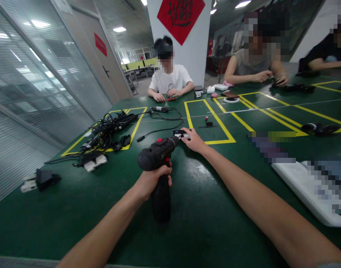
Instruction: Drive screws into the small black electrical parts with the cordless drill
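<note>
My left hand [155, 180] is wrapped round the grip of a black cordless drill [156, 154] with red switches. The drill points forward and to the right, its chuck close to a small black-and-silver part [177, 133] on the table. My right hand [191, 139] has its fingers closed over that part from the right side. The fingers partly cover it, so its exact kind is unclear. Whether the drill's bit touches it cannot be made out. Just beyond lies a loose black cable [159, 129].
A heap of black cables and connectors [109, 128] lies left within yellow tape. Black-and-white pieces [95, 162] sit nearer. Small dark bits [209, 124] lie ahead. A white tray [296, 182] stands right on the green table [209, 223]. Several people sit across the table.
</note>
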The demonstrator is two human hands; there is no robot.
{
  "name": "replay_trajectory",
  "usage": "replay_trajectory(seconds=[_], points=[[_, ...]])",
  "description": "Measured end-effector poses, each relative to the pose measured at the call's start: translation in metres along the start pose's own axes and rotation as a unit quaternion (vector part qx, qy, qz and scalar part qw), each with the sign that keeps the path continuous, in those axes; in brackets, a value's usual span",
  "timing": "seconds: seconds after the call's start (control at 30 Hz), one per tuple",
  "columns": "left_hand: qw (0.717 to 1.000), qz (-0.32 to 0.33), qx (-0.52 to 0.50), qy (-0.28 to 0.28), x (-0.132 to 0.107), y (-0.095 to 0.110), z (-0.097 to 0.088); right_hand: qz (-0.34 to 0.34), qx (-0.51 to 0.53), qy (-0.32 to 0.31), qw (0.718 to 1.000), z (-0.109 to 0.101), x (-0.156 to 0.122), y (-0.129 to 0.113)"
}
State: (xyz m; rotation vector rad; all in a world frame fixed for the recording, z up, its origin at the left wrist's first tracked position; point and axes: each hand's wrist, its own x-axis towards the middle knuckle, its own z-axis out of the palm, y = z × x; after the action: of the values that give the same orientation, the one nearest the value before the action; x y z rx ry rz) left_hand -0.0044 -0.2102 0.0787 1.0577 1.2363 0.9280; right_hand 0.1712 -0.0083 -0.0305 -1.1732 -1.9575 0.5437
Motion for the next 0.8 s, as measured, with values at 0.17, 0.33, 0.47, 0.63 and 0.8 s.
replay_trajectory(seconds=[0.17, 0.33, 0.47, 0.63, 0.8], points=[[1.000, -0.004, -0.012, 0.003, -0.0001, -0.0004, 0.0007, -0.002, -0.001, 0.000, 1.000, 0.0008, 0.0005, 0.0018], [1.000, -0.001, -0.008, 0.002, 0.0012, -0.0026, 0.0000, 0.001, -0.003, -0.001, 1.000, -0.0003, -0.0010, 0.0006], [1.000, 0.006, -0.008, -0.006, 0.0025, -0.0037, -0.0007, 0.000, 0.000, -0.002, 1.000, 0.0005, -0.0003, 0.0019], [1.000, 0.000, -0.006, -0.004, 0.0012, -0.0024, -0.0004, 0.001, 0.004, -0.004, 1.000, 0.0018, 0.0008, 0.0035], [1.000, 0.005, 0.000, -0.002, -0.0008, 0.0003, 0.0012, 0.003, 0.008, -0.002, 1.000, 0.0021, 0.0005, 0.0031]])
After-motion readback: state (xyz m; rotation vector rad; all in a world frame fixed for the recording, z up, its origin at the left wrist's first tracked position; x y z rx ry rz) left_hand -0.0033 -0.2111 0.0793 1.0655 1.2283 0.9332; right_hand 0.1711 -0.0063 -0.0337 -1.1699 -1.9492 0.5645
